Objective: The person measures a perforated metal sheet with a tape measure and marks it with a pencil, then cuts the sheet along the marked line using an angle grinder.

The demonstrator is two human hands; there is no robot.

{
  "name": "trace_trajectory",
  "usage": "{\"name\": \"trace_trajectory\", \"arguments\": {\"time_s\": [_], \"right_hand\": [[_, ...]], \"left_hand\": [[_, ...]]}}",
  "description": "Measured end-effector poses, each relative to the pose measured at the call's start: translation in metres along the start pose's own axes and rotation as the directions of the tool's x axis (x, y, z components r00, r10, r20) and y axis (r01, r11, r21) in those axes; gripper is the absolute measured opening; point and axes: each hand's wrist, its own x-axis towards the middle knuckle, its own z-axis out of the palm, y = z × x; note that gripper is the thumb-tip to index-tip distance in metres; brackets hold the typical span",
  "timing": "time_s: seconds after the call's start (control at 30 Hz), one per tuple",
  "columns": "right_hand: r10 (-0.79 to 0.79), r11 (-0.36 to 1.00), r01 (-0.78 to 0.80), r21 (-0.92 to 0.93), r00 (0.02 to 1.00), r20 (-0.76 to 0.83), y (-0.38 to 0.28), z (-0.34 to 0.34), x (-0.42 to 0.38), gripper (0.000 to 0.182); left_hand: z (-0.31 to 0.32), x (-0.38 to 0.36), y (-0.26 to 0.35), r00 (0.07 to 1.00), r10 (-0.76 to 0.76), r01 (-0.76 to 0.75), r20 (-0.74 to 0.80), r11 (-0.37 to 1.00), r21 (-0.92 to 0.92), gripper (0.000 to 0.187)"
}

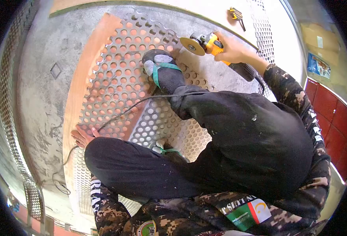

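Observation:
A yellow and black angle grinder (214,44) with a round disc is in my right hand (229,49), its fingers wrapped round the body. The disc is above the floor near the edge of a perforated metal sheet (122,67). That sheet lies over a wooden board (79,80). My left hand (83,137) rests at the left side of the sheet and board, beside my knee, its fingers spread. A dark cord (130,108) runs across the sheet close to that hand. My sandalled foot (165,72) stands on the sheet.
A tape measure (235,15) lies on a pale board at the top. More perforated metal strips stand at the far left (12,118) and upper right (263,35). Red panels (330,118) are at the right. Cord loops over the floor at lower left.

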Motion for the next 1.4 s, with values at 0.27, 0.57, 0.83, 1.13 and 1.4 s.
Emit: {"name": "trace_trajectory", "arguments": {"time_s": [0.27,0.57,0.83,1.13,1.4], "right_hand": [[0.01,1.0,-0.01,0.005,1.0,-0.019,0.013,0.016,0.009,0.088],[-0.017,1.0,0.017,-0.004,0.998,-0.056,0.016,0.02,0.013,0.095],[0.008,0.999,-0.009,-0.045,0.999,-0.036,0.009,0.018,0.011,0.097],[-0.004,0.999,0.003,-0.032,0.999,-0.039,0.01,0.019,0.011,0.097],[-0.018,1.0,0.017,-0.022,0.999,-0.036,0.011,0.019,0.011,0.096]], "left_hand": [[-0.005,-0.002,0.003,1.0,0.015,-0.016,-0.007,0.999,-0.052,0.082],[0.002,-0.001,-0.002,0.998,0.038,-0.04,-0.04,0.998,-0.04,0.083],[0.006,0.0,-0.006,0.997,0.056,-0.057,-0.049,0.998,-0.014,0.082],[0.007,-0.001,-0.006,0.997,0.055,-0.055,-0.059,0.998,-0.002,0.082],[0.007,0.001,-0.006,0.997,0.054,-0.055,-0.055,0.998,-0.013,0.083]]}}
